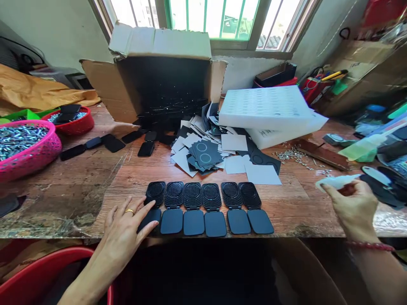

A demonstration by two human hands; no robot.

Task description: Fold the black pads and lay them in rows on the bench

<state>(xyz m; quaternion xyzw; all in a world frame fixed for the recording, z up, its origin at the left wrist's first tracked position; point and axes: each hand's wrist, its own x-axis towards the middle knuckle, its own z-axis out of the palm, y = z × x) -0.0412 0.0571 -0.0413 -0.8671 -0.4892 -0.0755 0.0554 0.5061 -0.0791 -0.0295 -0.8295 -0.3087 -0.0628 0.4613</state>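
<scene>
Several black hinged cases (193, 222) lie unfolded in a row along the table's front edge. Their upper halves show a ridged grid with a round outline, and the lower halves are smooth. My left hand (129, 220), fingers spread, rests at the leftmost case (155, 192) and covers part of its lower half. At the right, my right hand (356, 207) is closed around a whitish, translucent, soft-looking object (337, 182) that tapers to the right; it may be a small squeeze bottle, but its kind is unclear.
Behind the row is a heap of grey and black cards (206, 154), beside white foam blocks (263, 106). An open cardboard box (108, 89) stands at the back. Metal parts fill a pink basket (47, 148); a red basket (85, 123) is behind it. Small fittings (292, 156) lie scattered rightward.
</scene>
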